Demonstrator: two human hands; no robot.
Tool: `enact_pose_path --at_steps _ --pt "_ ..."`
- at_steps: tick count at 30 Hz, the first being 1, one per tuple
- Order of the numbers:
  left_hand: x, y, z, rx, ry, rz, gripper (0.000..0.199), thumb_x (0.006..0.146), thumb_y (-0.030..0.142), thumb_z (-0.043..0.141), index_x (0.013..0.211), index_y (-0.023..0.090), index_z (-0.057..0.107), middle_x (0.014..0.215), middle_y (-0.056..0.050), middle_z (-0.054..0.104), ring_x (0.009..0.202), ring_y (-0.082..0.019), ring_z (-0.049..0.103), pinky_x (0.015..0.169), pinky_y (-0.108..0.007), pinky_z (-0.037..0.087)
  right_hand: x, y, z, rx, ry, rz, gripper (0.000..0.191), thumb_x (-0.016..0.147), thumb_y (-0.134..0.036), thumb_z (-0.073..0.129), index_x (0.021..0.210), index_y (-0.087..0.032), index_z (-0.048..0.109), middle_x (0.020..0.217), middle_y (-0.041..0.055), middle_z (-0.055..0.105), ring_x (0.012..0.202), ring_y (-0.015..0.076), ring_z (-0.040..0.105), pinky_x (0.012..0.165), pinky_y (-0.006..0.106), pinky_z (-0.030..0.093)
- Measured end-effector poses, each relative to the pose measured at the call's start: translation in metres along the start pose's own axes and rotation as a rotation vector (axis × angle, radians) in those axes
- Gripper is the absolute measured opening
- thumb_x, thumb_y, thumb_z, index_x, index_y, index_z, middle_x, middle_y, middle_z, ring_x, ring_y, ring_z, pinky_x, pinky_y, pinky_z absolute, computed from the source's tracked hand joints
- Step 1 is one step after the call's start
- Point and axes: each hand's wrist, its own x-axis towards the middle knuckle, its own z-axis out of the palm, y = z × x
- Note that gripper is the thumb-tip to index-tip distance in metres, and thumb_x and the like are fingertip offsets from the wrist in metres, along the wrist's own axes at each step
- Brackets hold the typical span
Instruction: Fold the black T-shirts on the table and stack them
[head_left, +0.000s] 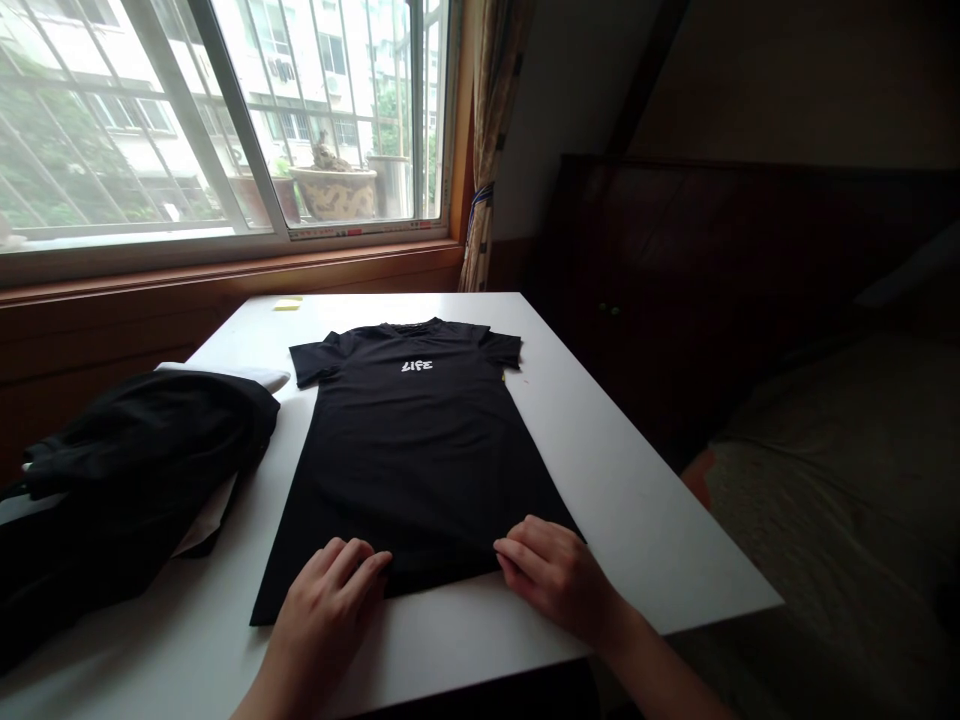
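Note:
A black T-shirt (420,450) lies spread flat on the white table (622,480), its collar toward the window and its hem toward me. White lettering (417,366) shows on its chest. My left hand (330,600) is on the hem, left of its middle, with fingers curled and pressed together on the cloth edge. My right hand (553,575) pinches the same hem near its right corner. The fabric between the two hands lies nearly flat, with faint wrinkles.
Dark clothes (150,460) with some white cloth are heaped on the table's left side. A yellow slip (288,303) lies at the far edge. Beyond stand a barred window (337,120) and a tied curtain (487,150). The table's right edge runs diagonally.

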Motion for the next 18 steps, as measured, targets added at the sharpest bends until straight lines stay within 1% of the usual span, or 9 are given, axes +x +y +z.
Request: enact_pose_path --at_steps 4,8,12,15,18 --pt "0.0 0.002 -0.009 -0.02 0.077 0.004 0.016 0.099 0.013 0.053 0.103 0.021 0.065 0.083 -0.002 0.062 0.072 -0.018 0.055 0.066 -0.032 0.046 -0.001 -0.001 0.001 -0.004 0.037 0.011 0.02 0.09 -0.007 0.062 0.106 -0.019 0.063 0.09 0.0031 0.067 0.082 0.0178 0.061 0.079 0.033 0.05" --pt "0.001 0.005 -0.016 -0.058 0.169 0.009 0.014 0.099 0.012 0.053 0.105 0.02 0.063 0.086 -0.003 0.062 0.073 -0.017 0.055 0.068 -0.031 0.045 -0.002 0.002 0.005 -0.066 -0.01 0.074 0.029 0.086 -0.008 0.063 0.112 -0.02 0.063 0.103 0.0059 0.067 0.092 0.0221 0.06 0.087 0.039 0.05" --pt "0.0 0.008 -0.017 -0.082 0.194 0.004 0.015 0.098 0.009 0.056 0.106 0.02 0.063 0.086 -0.003 0.062 0.074 -0.017 0.055 0.07 -0.03 0.045 -0.004 0.011 0.004 -0.151 -0.051 0.136 0.027 0.084 -0.008 0.065 0.106 -0.022 0.064 0.096 0.0045 0.066 0.088 0.0228 0.059 0.082 0.037 0.049" --pt "-0.001 0.01 -0.018 -0.093 0.208 -0.001 0.015 0.096 0.009 0.057 0.105 0.019 0.063 0.085 -0.002 0.062 0.073 -0.016 0.056 0.07 -0.03 0.046 -0.007 0.021 -0.003 -0.182 -0.086 0.173 0.03 0.081 -0.004 0.066 0.105 -0.022 0.064 0.094 0.0038 0.065 0.087 0.0227 0.059 0.079 0.036 0.048" --pt "-0.001 0.01 -0.018 -0.098 0.215 -0.004 0.014 0.096 0.009 0.058 0.105 0.019 0.063 0.085 -0.002 0.062 0.073 -0.016 0.056 0.069 -0.029 0.046 -0.013 0.032 -0.012 -0.214 -0.089 0.209 0.032 0.08 0.0 0.063 0.104 -0.021 0.063 0.093 0.0038 0.065 0.088 0.0231 0.061 0.078 0.036 0.048"
